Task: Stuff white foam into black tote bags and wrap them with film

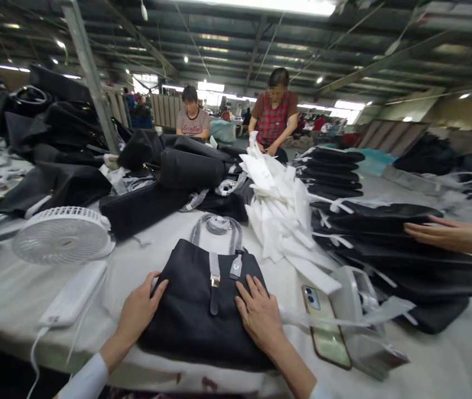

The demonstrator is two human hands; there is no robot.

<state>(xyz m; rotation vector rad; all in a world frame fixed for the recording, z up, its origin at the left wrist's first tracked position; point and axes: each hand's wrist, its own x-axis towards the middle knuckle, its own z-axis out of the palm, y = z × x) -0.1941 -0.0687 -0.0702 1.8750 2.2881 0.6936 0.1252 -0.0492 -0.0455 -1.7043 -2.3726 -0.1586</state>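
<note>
A black handbag (196, 299) lies flat on the white table in front of me, its wrapped handles (218, 226) pointing away and a strap with a metal clasp (215, 280) down its middle. My left hand (139, 308) rests open on the bag's left edge. My right hand (260, 314) lies flat and open on its right side, fingers spread near the clasp. Neither hand grips anything.
A white fan (62, 234) and power bank (73, 293) sit left. A phone (326, 327), a tape dispenser (358, 316), white paper sheets (280, 213) and stacked black bags (389, 249) lie right; another person's hand (447, 234) touches that stack. Two people work across the table.
</note>
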